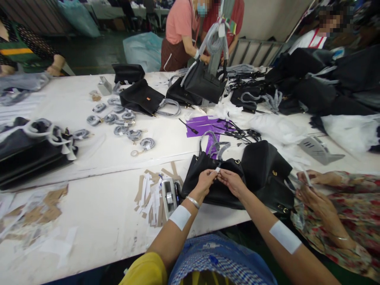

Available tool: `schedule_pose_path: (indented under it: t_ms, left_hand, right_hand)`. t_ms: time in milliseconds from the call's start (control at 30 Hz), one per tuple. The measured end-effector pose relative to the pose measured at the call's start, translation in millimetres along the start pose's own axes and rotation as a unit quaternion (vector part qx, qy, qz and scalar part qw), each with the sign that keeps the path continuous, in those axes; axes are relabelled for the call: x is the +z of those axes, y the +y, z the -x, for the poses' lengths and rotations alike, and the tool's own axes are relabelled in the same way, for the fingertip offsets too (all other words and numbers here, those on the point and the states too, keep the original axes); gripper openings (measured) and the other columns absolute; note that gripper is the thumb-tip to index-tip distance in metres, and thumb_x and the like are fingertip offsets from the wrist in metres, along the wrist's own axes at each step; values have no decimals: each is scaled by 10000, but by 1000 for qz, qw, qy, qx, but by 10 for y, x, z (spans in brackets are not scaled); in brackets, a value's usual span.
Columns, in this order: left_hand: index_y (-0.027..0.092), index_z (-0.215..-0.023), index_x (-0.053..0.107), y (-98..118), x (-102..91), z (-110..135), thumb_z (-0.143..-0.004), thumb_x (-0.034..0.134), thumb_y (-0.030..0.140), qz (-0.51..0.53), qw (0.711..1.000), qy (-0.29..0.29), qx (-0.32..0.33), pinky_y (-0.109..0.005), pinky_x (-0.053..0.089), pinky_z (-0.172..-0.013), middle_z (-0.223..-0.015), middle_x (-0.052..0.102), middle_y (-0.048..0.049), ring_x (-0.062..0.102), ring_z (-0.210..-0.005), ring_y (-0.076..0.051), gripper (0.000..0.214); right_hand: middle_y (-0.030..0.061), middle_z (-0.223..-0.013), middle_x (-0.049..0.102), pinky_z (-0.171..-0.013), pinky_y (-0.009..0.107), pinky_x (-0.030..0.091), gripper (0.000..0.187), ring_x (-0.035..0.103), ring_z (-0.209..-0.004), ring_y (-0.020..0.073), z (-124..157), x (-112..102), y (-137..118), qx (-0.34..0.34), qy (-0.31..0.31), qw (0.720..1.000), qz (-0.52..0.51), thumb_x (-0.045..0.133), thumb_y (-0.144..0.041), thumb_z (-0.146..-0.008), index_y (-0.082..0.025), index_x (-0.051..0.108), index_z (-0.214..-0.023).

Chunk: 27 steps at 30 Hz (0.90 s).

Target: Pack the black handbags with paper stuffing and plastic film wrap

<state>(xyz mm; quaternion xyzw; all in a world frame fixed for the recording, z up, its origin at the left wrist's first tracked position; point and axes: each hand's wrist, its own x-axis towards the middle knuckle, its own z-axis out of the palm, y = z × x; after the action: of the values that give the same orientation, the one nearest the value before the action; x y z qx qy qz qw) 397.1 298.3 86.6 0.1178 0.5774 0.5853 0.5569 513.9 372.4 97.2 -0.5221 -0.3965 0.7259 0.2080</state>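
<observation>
A black handbag (221, 198) lies at the near edge of the table, its grey-wrapped handles (221, 148) standing up on the far side. Over its top edge, my left hand (207, 179) pinches a small white strip (217, 170). Meeting it there, my right hand (230, 181) has its fingertips closed at the same strip; whether it is paper or tape I cannot tell. Touching this bag on the right is a second black handbag (264, 174) with gold fittings. To the left of the bag sit a tape dispenser (168, 197) and a pen (177, 193).
Paper and card strips (151, 198) lie left of the dispenser. Coiled grey-wrapped straps (120, 130) and more black bags (142, 97) are farther back. Purple sheets (198, 126) carry thin black straps. At the right, a co-worker's hands (317, 198) hold a white strip. A post (218, 59) rises mid-table.
</observation>
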Motion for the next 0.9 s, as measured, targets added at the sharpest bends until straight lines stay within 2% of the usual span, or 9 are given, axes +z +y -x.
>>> schedule_pose_path:
  t_ms: [167,300,467,633,800,900]
  left_hand:
    - [115,-770,689,-21,-30,-32,-720,721,331,0,1000,-18,-19,-178,312,-469,-686,633,-35,513,-569,-77,224]
    - [118,-784,695,-45,-32,-46,-730,702,343,-14,1000,-23,-5,-180,324,-475,-682,638,-41,526,-577,-88,231]
    - [137,-772,696,-90,-4,-20,-761,668,333,-58,996,2,70,-220,398,-568,-660,623,-20,529,-615,-113,199]
    - [153,-845,728,-86,7,36,-803,645,323,-93,986,8,137,-268,454,-711,-756,672,-27,574,-715,-148,193]
    - [132,-814,725,-101,23,75,-805,625,256,-89,989,30,115,-245,460,-662,-717,673,-26,587,-683,-139,160]
    - [128,-796,723,-89,39,76,-781,642,214,-80,992,52,81,-221,446,-618,-692,668,-17,578,-652,-123,119]
  right_hand:
    - [27,-755,717,-681,226,585,141,659,-679,115,20,-18,-14,27,-2,1000,-7,808,-230,-719,-199,749,-844]
    - [34,-767,724,-659,211,574,157,656,-685,118,6,13,-29,26,3,1000,-8,832,-218,-684,-185,755,-817]
    - [16,-725,700,-591,188,542,202,611,-622,95,4,65,-12,8,24,1000,-3,865,-240,-624,-174,739,-768]
    - [-42,-562,584,-430,149,411,226,492,-483,53,-21,106,-17,-1,53,999,3,849,-289,-615,-167,693,-724]
    - [-37,-521,542,-430,183,407,270,481,-470,70,-26,147,-93,22,34,999,18,864,-282,-560,-155,637,-632]
    - [-25,-609,595,-474,173,431,303,498,-519,64,89,155,-133,9,47,998,31,879,-298,-549,-153,681,-725]
